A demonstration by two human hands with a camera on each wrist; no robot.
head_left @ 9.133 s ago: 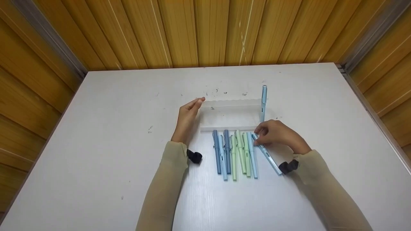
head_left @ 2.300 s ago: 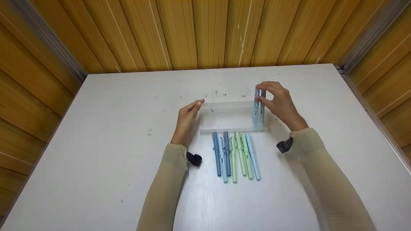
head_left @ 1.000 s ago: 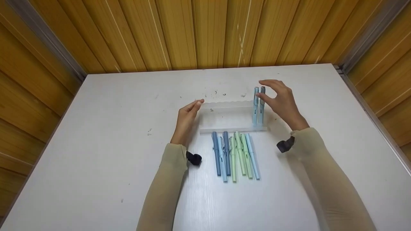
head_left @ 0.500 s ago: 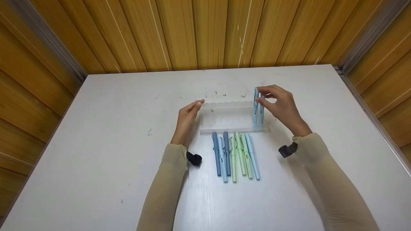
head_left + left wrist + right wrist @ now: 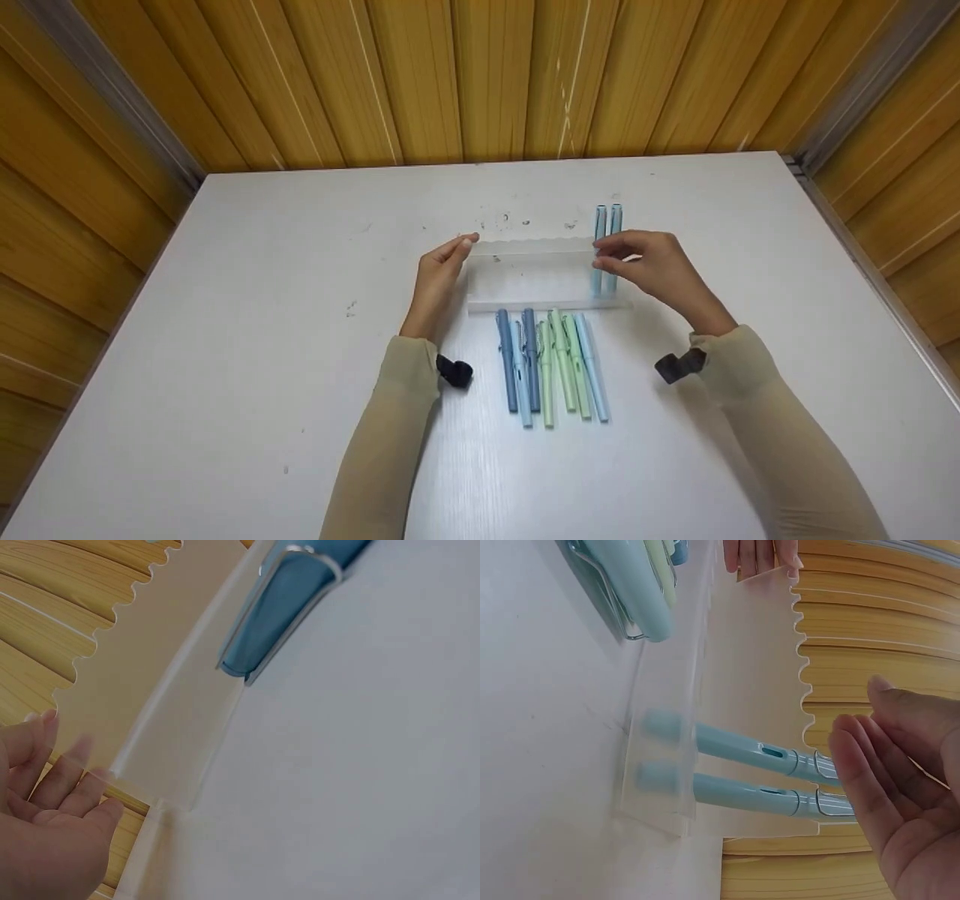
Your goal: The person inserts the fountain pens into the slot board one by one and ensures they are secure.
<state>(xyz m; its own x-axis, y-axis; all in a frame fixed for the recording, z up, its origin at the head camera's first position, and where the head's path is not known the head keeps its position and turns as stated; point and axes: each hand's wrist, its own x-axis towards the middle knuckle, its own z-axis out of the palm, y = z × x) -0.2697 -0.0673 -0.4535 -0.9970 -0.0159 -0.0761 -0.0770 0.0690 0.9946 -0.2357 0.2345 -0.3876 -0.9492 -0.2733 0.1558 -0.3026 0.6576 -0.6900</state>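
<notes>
A clear plastic pen stand [image 5: 532, 277] with a scalloped back edge stands mid-table. My left hand [image 5: 441, 277] pinches its left end; in the left wrist view, fingers [image 5: 64, 780] lie behind the clear panel. Two light blue pens [image 5: 600, 221] stand upright, side by side, at the stand's right end. In the right wrist view, the lower ends of these pens [image 5: 742, 748] sit behind the stand's front lip, caps by the scalloped edge. My right hand [image 5: 652, 259] is in front of the pens at mid-height, fingers loosely bent with a gap to the thumb, holding nothing.
In front of the stand lies a row of pens: dark blue pens [image 5: 507, 367], light green pens [image 5: 562, 367] and light blue pens [image 5: 591, 367]. They lie close together, clips toward the stand. The white table [image 5: 285, 337] meets a wood-panelled wall [image 5: 495, 82] behind.
A second light blue pen, earlier picked off the table by my right hand, now stands in the stand. My right hand has let go and slid lower, toward me. My left hand stays put.
</notes>
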